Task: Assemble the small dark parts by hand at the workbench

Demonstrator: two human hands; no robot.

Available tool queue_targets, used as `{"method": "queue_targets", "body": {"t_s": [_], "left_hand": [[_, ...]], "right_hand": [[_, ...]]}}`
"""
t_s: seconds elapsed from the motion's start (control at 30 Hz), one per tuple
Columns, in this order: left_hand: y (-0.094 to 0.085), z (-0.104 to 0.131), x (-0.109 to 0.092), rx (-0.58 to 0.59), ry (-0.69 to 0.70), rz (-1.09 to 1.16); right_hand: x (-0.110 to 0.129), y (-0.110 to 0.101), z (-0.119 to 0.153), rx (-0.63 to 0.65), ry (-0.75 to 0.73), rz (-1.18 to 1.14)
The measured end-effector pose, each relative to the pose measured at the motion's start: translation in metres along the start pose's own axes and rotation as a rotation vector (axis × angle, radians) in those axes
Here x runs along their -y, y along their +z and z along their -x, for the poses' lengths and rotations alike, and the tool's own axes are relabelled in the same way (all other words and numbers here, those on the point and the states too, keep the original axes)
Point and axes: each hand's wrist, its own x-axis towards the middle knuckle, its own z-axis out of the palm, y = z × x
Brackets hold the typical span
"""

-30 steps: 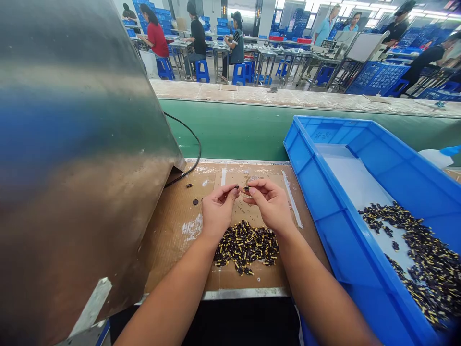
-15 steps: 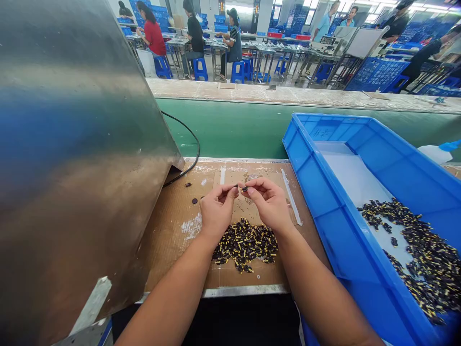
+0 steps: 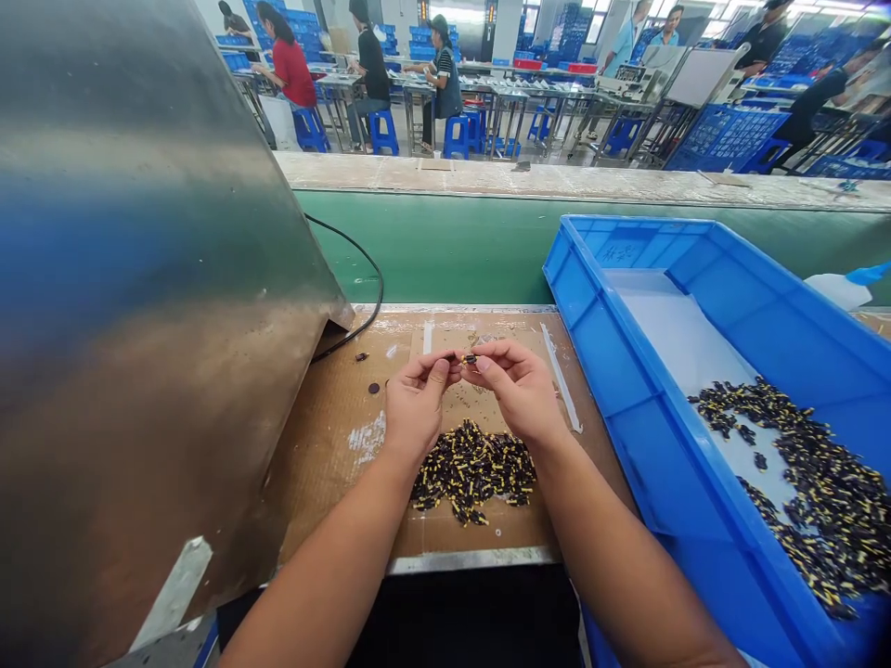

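Currently my right hand (image 3: 523, 394) pinches a small black-and-yellow part (image 3: 470, 360) between thumb and forefinger, so it sits right at those fingertips. My left hand (image 3: 414, 408) meets it there, thumb and fingers drawn together around something dark at their tips; whether they grip a piece of their own or just that same part, I cannot tell.

Under the fingers lies cardboard (image 3: 320, 464), and on it, just on my side of them and between my forearms, a loose pile (image 3: 473, 471) of the same black-and-yellow pieces. Left of my left fingers is a dark disc (image 3: 374, 388), with a stray piece (image 3: 361, 356) slightly beyond it. A white strip (image 3: 561, 376) runs just right of my right hand.

Further right of the fingers stands a blue bin (image 3: 581, 278), a heap (image 3: 828, 482) of such pieces spread over its pale liner (image 3: 654, 311). Well to their left rises a metal housing (image 3: 160, 306), with a black cable (image 3: 380, 278) looping out beside it. Straight past the fingertips comes a green panel (image 3: 445, 246), then a pale ledge (image 3: 557, 181). Furthest off, people sit on blue stools (image 3: 383, 133) at long tables.
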Motion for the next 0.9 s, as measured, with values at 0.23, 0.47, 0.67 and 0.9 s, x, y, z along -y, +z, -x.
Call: {"method": "queue_targets", "body": {"t_s": [0.23, 0.47, 0.67, 0.9], "left_hand": [[-0.001, -0.006, -0.005, -0.089, -0.190, 0.245], [-0.003, -0.008, -0.003, -0.091, -0.238, 0.321], [0.001, -0.006, -0.007, -0.122, -0.174, 0.283], [-0.002, -0.005, -0.007, -0.093, -0.181, 0.229]], "right_hand": [[-0.004, 0.000, 0.003, -0.104, -0.148, 0.288], [-0.004, 0.008, 0.010, -0.085, -0.271, 0.443], [-0.006, 0.010, 0.010, -0.081, -0.285, 0.483], [-0.004, 0.011, 0.011, -0.052, -0.322, 0.507]]}}
